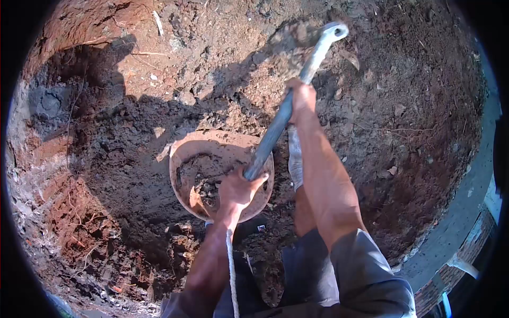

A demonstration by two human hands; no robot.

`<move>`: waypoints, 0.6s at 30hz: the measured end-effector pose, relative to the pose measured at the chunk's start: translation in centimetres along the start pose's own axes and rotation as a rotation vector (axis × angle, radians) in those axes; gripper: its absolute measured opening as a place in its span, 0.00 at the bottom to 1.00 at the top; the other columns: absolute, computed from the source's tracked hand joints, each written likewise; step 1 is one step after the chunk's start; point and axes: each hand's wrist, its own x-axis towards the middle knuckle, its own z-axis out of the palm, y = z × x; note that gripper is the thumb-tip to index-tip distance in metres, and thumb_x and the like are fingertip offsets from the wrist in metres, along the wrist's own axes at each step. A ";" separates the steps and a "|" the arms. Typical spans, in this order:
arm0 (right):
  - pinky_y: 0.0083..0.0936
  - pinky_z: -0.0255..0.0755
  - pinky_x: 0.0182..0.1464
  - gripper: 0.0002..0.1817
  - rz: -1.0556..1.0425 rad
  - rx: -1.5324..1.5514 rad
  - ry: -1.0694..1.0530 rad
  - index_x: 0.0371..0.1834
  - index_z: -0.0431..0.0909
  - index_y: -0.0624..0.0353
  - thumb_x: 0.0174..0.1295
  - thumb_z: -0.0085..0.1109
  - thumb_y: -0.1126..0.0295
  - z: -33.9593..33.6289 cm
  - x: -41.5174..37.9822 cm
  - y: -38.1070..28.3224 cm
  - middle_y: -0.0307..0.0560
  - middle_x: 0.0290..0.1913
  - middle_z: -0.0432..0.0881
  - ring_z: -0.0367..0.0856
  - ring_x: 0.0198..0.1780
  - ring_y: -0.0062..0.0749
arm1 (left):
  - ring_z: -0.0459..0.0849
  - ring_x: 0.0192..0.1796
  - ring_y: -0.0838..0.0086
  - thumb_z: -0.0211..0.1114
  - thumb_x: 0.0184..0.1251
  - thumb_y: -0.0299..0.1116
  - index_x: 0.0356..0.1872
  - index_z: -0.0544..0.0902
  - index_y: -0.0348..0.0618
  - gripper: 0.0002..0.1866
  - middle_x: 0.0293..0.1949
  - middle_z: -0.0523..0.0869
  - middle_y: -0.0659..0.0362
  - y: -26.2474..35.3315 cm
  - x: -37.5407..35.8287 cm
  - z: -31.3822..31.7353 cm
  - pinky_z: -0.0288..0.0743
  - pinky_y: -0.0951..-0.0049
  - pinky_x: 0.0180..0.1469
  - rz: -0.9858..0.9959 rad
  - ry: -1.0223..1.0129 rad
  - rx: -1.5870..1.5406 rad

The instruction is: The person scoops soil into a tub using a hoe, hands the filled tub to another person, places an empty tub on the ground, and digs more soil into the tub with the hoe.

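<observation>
My left hand (239,190) is closed round the near end of a long grey handle, over a round reddish basin. Further up, my right hand (303,100) is wrapped round the same handle. The tool looks like a hoe (278,126); it slants away to the upper right and ends in a pale rounded head with a hole. Blurred soil beside the head hides any blade. The basin (220,138) stands on the ground between my feet and the dug bank, with dark loose soil in it. My left forearm partly covers its near rim.
Rough reddish-brown earth (397,143) with roots and clods surrounds me. A hollow (79,69) lies in shadow at upper left. A grey concrete edge (445,254) curves along the right. A white cord (231,270) hangs by my left arm.
</observation>
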 end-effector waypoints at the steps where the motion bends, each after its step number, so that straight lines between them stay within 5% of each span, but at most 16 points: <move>1: 0.29 0.69 0.21 0.03 0.088 0.027 -0.034 0.31 0.73 0.60 0.56 0.54 0.73 0.2 0.1 2.6 0.43 0.19 0.73 0.72 0.18 0.30 | 0.88 0.39 0.56 0.69 0.53 0.63 0.47 0.81 0.47 0.32 0.40 0.88 0.47 -4.0 -1.6 2.3 0.82 0.61 0.44 -0.026 0.104 0.033; 3: 0.32 0.68 0.20 0.02 0.316 0.049 -0.115 0.27 0.72 0.58 0.54 0.55 0.73 0.3 -2.1 7.1 0.43 0.17 0.71 0.71 0.17 0.32 | 0.88 0.40 0.55 0.71 0.52 0.61 0.45 0.82 0.41 0.32 0.37 0.88 0.46 -1.9 -4.5 1.3 0.80 0.59 0.45 -0.102 0.039 -0.024; 8: 0.34 0.71 0.21 0.04 0.286 -0.066 -0.040 0.29 0.71 0.57 0.53 0.56 0.72 2.2 -2.6 4.6 0.42 0.20 0.71 0.71 0.17 0.32 | 0.87 0.42 0.52 0.69 0.54 0.61 0.45 0.81 0.41 0.31 0.36 0.87 0.45 0.3 -4.3 -3.1 0.79 0.58 0.46 -0.062 0.006 -0.001; 18: 0.35 0.72 0.22 0.06 0.417 0.141 -0.099 0.27 0.73 0.61 0.51 0.59 0.72 0.4 -15.3 13.9 0.44 0.22 0.74 0.74 0.19 0.35 | 0.87 0.35 0.52 0.65 0.54 0.64 0.53 0.79 0.53 0.32 0.29 0.87 0.49 -13.3 -12.7 -2.3 0.81 0.54 0.38 0.024 0.141 0.221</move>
